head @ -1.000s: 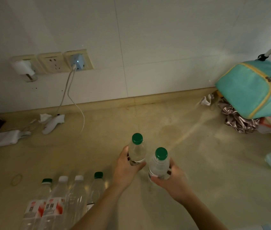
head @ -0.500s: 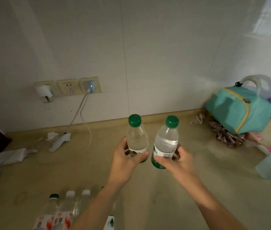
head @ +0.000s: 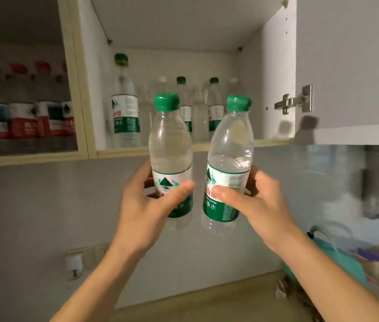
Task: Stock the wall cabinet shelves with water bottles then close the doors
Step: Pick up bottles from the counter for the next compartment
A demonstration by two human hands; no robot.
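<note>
Two green-capped bottles held up in front of the open wall cabinet [head: 184,19].

The left hand [head: 148,206] grips the left bottle [head: 170,145] round its label; the right hand [head: 253,201] grips the right bottle [head: 230,154] likewise. Both are upright, close together, near the shelf edge [head: 125,151].

Head view tilts upward, close below the open wall cabinet [head: 184,38].

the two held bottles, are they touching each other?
Apart. The head view shows wall between the left bottle and the right bottle along their whole length, from caps to bases.
</note>
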